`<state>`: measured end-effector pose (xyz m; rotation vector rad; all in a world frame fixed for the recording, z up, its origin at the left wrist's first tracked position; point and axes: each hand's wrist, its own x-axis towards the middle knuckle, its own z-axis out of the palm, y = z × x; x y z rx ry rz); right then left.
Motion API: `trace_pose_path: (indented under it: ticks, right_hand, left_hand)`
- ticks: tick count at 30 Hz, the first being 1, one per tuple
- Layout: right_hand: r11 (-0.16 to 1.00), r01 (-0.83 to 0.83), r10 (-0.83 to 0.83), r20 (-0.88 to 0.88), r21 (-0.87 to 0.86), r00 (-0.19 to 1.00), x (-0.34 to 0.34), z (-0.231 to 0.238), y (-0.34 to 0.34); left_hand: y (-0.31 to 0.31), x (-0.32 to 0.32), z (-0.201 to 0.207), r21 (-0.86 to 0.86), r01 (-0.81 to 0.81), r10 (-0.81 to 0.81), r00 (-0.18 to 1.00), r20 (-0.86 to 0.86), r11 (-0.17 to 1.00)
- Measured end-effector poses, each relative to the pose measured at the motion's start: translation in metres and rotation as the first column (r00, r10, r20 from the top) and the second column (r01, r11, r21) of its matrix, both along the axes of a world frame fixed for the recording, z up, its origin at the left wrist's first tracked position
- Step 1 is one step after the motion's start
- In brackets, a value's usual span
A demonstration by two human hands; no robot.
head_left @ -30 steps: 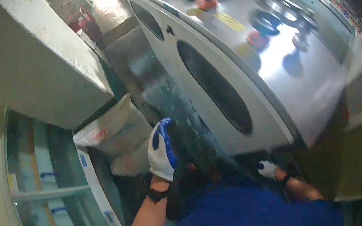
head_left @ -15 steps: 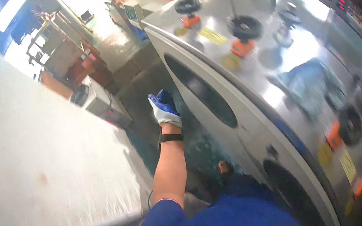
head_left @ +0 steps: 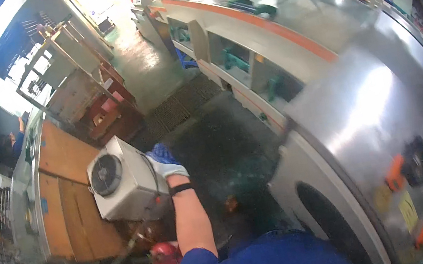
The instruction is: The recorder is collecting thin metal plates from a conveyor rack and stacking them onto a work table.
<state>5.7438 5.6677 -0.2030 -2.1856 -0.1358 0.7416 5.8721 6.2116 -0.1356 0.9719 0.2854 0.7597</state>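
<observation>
Head view: a boxy white fan unit of smooth sheet metal, with a round dark grille on its face, sits on the floor beside flat brown wooden boards. To the right curves a large shiny steel machine with an orange stripe and a dark oval opening. The floor is dark and rough.

The left hand, in a white and blue glove, reaches forward on a straight bare arm and rests against the fan unit's upper right edge, fingers together and curled. The right hand is out of sight.
</observation>
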Motion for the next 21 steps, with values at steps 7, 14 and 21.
trace_pose_path:
  ticks: [7, 14, 21]
  right_hand:
    - [0.804, 0.501, -0.589, -0.310, -0.321, 0.746, 0.028, -0.030, 0.023]
    - [0.620, 0.778, -0.784, -0.113, -0.098, 0.611, 0.312, -0.056, 0.206]
    - [0.629, 0.098, -0.325, 0.146, 0.771, 0.934, 0.759, 0.141, 0.480]
  left_hand:
    - [-0.014, 0.224, 0.073, -0.312, 0.200, -0.258, 0.953, -0.158, 0.929]
    - [0.040, 0.457, 0.110, -0.248, 0.650, -0.678, 0.735, -0.035, 0.718]
    - [0.119, 0.656, 0.139, -0.648, 0.761, -0.974, 0.167, 0.150, 0.031]
